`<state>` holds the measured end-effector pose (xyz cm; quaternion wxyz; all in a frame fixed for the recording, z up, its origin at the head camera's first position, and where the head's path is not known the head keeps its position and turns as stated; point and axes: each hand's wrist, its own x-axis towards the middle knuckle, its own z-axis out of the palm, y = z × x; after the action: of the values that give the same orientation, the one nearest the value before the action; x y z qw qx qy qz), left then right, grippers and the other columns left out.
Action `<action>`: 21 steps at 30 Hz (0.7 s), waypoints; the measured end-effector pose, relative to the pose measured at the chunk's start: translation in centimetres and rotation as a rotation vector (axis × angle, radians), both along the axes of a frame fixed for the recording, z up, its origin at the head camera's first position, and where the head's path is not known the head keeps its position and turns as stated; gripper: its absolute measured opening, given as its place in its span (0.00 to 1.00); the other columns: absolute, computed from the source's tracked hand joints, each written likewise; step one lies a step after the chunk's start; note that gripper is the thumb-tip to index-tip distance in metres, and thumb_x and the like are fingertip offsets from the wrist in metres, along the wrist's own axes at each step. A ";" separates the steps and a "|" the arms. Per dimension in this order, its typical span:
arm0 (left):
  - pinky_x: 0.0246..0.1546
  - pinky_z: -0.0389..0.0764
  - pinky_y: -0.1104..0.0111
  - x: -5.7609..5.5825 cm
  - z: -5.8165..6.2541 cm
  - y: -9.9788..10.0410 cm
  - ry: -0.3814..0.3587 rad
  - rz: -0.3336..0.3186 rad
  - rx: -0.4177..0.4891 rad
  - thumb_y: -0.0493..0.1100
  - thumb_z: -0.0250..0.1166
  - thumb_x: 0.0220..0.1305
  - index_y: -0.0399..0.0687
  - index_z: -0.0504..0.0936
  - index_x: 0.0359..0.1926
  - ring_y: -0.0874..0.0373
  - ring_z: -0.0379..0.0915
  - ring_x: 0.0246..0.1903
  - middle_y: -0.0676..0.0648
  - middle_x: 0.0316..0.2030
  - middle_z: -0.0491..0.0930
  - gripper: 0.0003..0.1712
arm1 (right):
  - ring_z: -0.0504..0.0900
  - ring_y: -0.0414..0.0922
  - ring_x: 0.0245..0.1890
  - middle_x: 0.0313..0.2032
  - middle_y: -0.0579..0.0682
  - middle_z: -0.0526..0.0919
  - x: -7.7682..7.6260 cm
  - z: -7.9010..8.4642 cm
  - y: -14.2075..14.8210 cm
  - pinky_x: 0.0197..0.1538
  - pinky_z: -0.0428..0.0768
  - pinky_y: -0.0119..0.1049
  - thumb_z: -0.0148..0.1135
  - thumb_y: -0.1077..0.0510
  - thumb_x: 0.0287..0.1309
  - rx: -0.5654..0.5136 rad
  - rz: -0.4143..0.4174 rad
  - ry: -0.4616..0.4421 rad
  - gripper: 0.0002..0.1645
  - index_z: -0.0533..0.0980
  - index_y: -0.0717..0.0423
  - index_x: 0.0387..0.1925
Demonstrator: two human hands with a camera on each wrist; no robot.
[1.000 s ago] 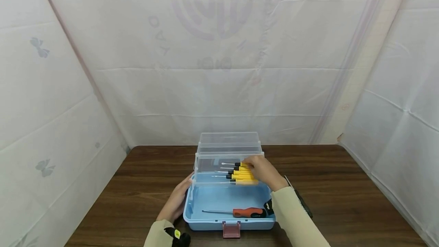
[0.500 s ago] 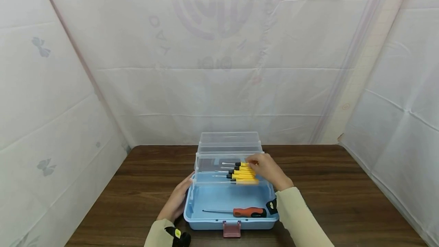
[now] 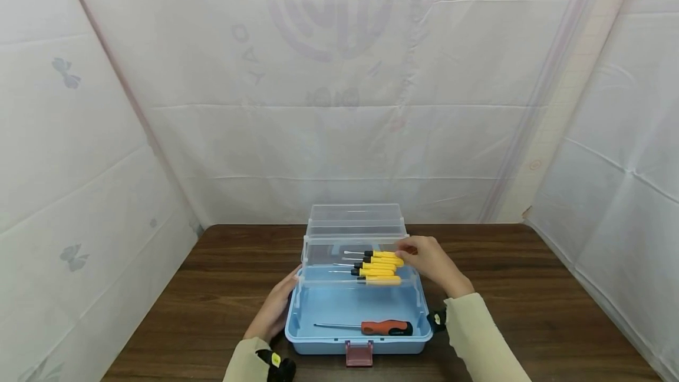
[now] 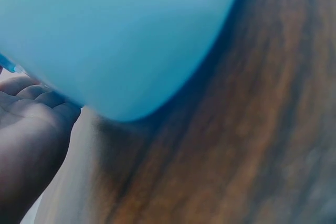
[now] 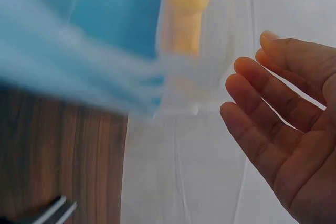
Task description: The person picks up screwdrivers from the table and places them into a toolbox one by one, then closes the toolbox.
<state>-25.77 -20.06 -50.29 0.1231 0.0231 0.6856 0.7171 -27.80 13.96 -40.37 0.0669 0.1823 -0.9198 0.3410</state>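
A light blue toolbox (image 3: 318, 347) sits on the table with its clear upper tray (image 3: 314, 252) raised over the back. Several small yellow-and-black screwdrivers (image 3: 383, 272) lie side by side in that tray, shafts pointing left. My right hand (image 3: 432, 261) hovers at the tray's right end by the yellow handles; in the right wrist view its fingers are loosely bent with nothing between them. My left hand (image 3: 273, 305) rests along the box's left side, its fingers straight and partly hidden behind the blue wall. Inside the lower box lies a larger orange-and-black screwdriver (image 3: 386, 328).
A dark red clasp (image 3: 359, 353) hangs at the box's front. The wooden table (image 3: 212, 299) meets a white cloth wall (image 3: 339, 134) at the back. A dark object with two pale strips (image 5: 55, 211) lies right of the box, blurred in the right wrist view.
My right hand has drawn back to the right, off the yellow handles, uncovering their ends. My left hand and the toolbox have hardly moved.
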 end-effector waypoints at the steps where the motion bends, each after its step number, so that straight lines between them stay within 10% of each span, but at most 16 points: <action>1: 0.69 0.53 0.41 0.0 0.0 0.0 0.000 -0.001 -0.001 0.60 0.43 0.73 0.51 0.49 0.76 0.36 0.42 0.73 0.37 0.75 0.44 0.37 | 0.78 0.41 0.34 0.41 0.52 0.85 0.0 -0.1 0.3 0.42 0.85 0.38 0.64 0.60 0.59 0.002 -0.009 0.001 0.15 0.81 0.60 0.48; 21: 0.69 0.53 0.41 -0.1 -0.3 -0.1 -0.009 0.015 -0.020 0.61 0.43 0.73 0.51 0.49 0.76 0.36 0.43 0.73 0.37 0.75 0.46 0.37 | 0.82 0.51 0.46 0.50 0.60 0.83 1.5 -2.8 5.4 0.49 0.82 0.50 0.63 0.58 0.61 0.041 -0.122 -0.158 0.19 0.79 0.62 0.52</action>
<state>-25.85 -20.18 -50.61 0.1209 0.0135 0.6922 0.7114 -26.29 19.34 -43.13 0.0109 0.0997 -0.9384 0.3307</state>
